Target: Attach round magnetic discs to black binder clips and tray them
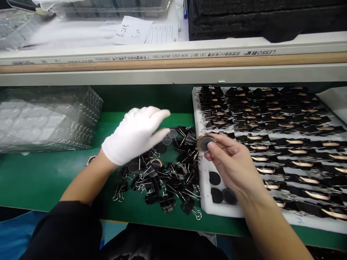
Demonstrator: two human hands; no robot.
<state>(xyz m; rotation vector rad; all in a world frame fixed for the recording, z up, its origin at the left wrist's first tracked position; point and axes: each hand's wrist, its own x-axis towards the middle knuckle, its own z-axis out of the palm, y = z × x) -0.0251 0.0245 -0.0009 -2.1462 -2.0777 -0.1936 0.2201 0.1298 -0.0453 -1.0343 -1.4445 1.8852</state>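
My left hand (135, 134), in a white glove, hovers with fingers stretched out over a heap of black binder clips (165, 180) on the green mat. A few thin round discs (171, 134) lie among the clips just beyond its fingertips. My bare right hand (230, 159) pinches a small round ringed disc (204, 142) between thumb and fingers, held above the left edge of a white foam tray (208, 202). The tray carries several rows of clipped parts (271, 119) and some dark round pads (215, 178) near its front left corner.
A stack of clear plastic blister trays (46, 119) stands at the left on the green mat (40, 177). A grey shelf rail (173, 66) runs across above, with papers (146, 30) and black foam (265, 18) on top.
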